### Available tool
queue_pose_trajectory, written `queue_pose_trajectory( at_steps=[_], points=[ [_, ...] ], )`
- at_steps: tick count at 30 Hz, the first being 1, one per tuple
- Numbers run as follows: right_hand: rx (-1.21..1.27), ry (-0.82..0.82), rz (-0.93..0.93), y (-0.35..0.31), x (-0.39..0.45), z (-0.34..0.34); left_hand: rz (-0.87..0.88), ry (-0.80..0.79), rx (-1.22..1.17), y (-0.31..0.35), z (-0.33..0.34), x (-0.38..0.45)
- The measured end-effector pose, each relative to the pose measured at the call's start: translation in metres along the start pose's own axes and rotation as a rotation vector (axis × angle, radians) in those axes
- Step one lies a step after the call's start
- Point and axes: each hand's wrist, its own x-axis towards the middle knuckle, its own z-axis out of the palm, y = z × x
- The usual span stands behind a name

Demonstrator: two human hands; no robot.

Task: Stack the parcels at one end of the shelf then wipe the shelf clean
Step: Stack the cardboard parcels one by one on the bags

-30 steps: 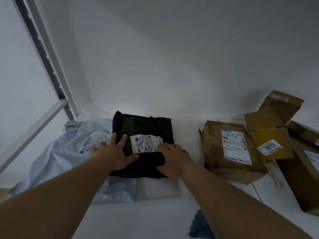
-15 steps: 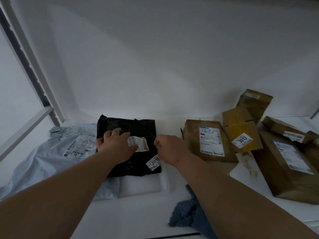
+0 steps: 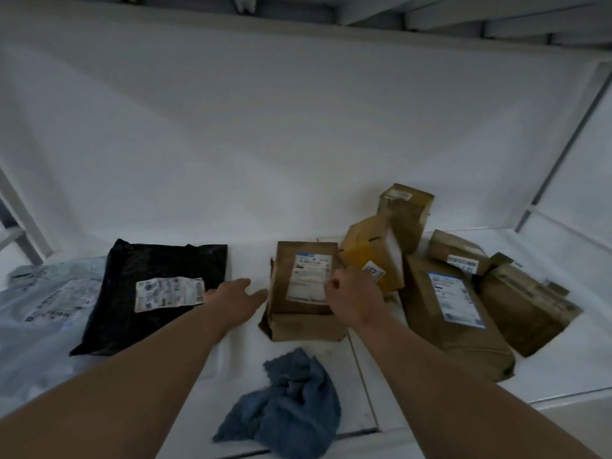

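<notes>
Head view: we log both hands moved off the black poly mailer (image 3: 155, 293), where they lay a moment ago, and on toward the brown paper parcel (image 3: 304, 293) beside it; we judge one placement finished and the next pick begun. Left hand (image 3: 236, 301): fingers straight and spread, holding nothing, fingertips close to the brown parcel's left edge. Right hand (image 3: 352, 298): fingers curled over the parcel's right side; we cannot tell whether it grips the parcel or only hovers. Stack so far, left end: black mailer lying partly over a grey poly mailer (image 3: 43, 303). Still to move, right half: yellow-taped carton (image 3: 371, 256) leaning behind the brown parcel, a small brown box (image 3: 405, 213) at the back, a long brown parcel with a blue-edged label (image 3: 453, 309), and two more brown boxes (image 3: 523, 303) at the far right, all crowded together. Wiping tool: blue cloth (image 3: 291, 402), crumpled at the front edge, untouched by either hand. Surface: white shelf (image 3: 245, 260), bare between the two groups, a seam in the board running forward. Surroundings: plain white back wall, grey upright frame members at both ends, the underside of another shelf overhead, dim light.
</notes>
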Motion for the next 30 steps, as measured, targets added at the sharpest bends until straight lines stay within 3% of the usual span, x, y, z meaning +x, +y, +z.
queue_pose_trajectory(
  at_steps=[4, 8, 18, 30],
  points=[
    [0.069, -0.084, 0.101, 0.04, -0.002, -0.007, -0.033, -0.015, -0.195, 0.024, 0.024, -0.006],
    [0.191, -0.291, 0.199, 0.063, -0.002, -0.007, -0.084, 0.006, -0.291, 0.035, 0.04, -0.007],
    [0.353, -0.617, 0.2, 0.072, -0.002, -0.004, -0.172, 0.043, -0.512, 0.047, 0.061, -0.015],
    [0.49, -0.675, 0.342, 0.058, 0.008, 0.004, -0.182, -0.032, -0.587, 0.046, 0.047, -0.022]
  ],
)
